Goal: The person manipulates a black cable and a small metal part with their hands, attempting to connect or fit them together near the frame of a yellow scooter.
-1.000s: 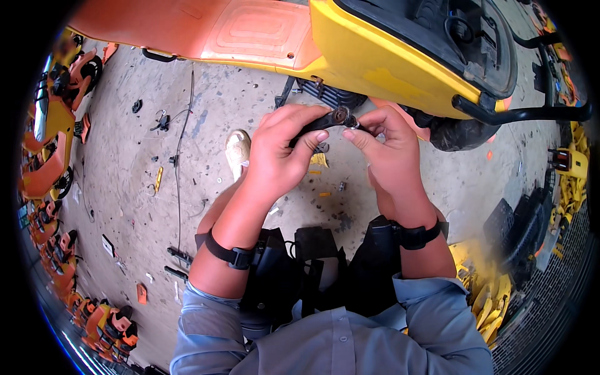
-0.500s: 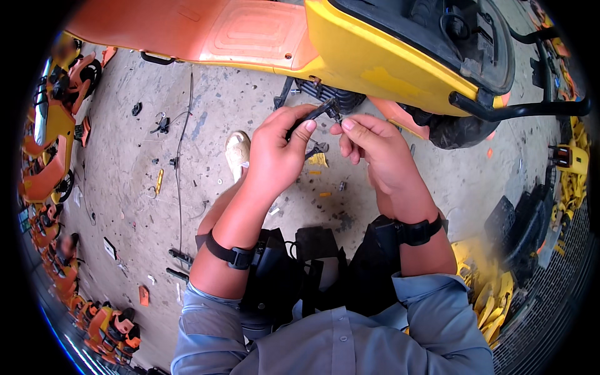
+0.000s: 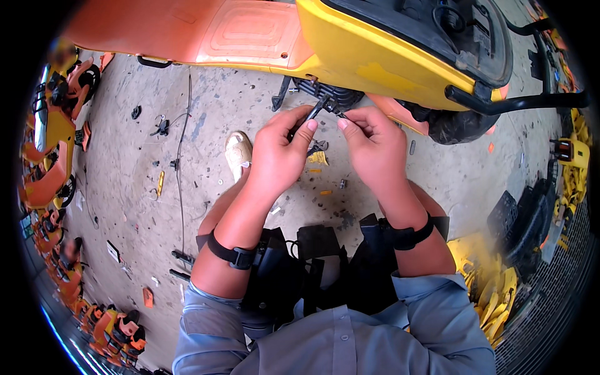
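My left hand (image 3: 282, 145) is closed round a slim black part (image 3: 318, 109), its thumb lying along the side. The part slants up to a small dark, metallic-looking joint or fitting (image 3: 329, 104) in front of the scooter's underside. On the other side, my right hand (image 3: 379, 142) pinches the short dark end that runs from that fitting. Both hands are thus joined by the one piece, held above the floor. Fingers cover much of it, so its exact kind cannot be made out.
A yellow and orange scooter (image 3: 375, 53) spans the top, with a black rail (image 3: 519, 103) at right. On the concrete floor lie a wrench (image 3: 317, 147), a long black cable (image 3: 180, 169) and scattered small parts. Yellow panels (image 3: 490, 290) are piled at lower right; orange scooters (image 3: 53, 181) line the left.
My right hand has turned and its fingers have closed in at the end of the black part. My left hand keeps its grip, tilting the part slightly. The view has shifted a little.
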Motion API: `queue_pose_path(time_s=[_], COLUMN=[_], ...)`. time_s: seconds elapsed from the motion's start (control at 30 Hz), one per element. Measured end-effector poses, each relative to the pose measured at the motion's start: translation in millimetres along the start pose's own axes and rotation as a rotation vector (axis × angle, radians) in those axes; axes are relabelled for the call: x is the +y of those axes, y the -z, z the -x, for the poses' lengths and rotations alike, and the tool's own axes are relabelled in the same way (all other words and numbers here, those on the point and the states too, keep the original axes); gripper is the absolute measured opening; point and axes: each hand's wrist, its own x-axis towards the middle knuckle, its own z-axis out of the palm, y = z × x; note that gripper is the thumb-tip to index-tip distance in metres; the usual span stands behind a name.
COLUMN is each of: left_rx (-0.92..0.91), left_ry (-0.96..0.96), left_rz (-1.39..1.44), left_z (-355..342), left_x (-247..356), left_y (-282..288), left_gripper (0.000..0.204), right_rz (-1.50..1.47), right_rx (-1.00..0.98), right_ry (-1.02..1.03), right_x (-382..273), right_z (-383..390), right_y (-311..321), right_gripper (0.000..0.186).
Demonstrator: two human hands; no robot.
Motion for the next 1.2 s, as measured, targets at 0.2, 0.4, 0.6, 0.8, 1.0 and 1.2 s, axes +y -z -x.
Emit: queue_pose_path(time_s=[0.2,0.4,0.6,0.8,1.0,1.2], left_rx=[-0.020,-0.083,-0.012,-0.077,-0.021,-0.076], left_ry=[-0.060,0.167,0.031,0.110,0.081,0.075], left_rz=[0.002,0.030,0.089,0.068,0.120,0.123], left_z=[-4.0,-2.3,-3.2,-3.8,-2.3,-1.4], left_x=[-5.3,-0.5,-9.1,-1.9,-7.9,-3.6], left_y=[1.4,0.7,1.2,2.7,-1.0,1.7], left_gripper=[0.023,0.028,0.024,0.028,0.024,0.023], right_rz=[-0.989,0.286,-0.644,-0.393,-0.246,-0.837], right_rx=[-0.578,0.076,-0.389,-0.246,-0.124,-0.423], right_ry=[-0.749,0.475,-0.599,-0.277,-0.143,-0.712], right_x=[6.6,10.3,-3.3,4.1,2.2,-1.8], right_z=[-23.2,-11.1,-19.2,-12.8,-9.0,-19.7], right_y=[31.6,2.2,20.6,8.6,0.8,22.5], right_gripper=[0.014,0.012,0.028,0.016,0.013,0.027])
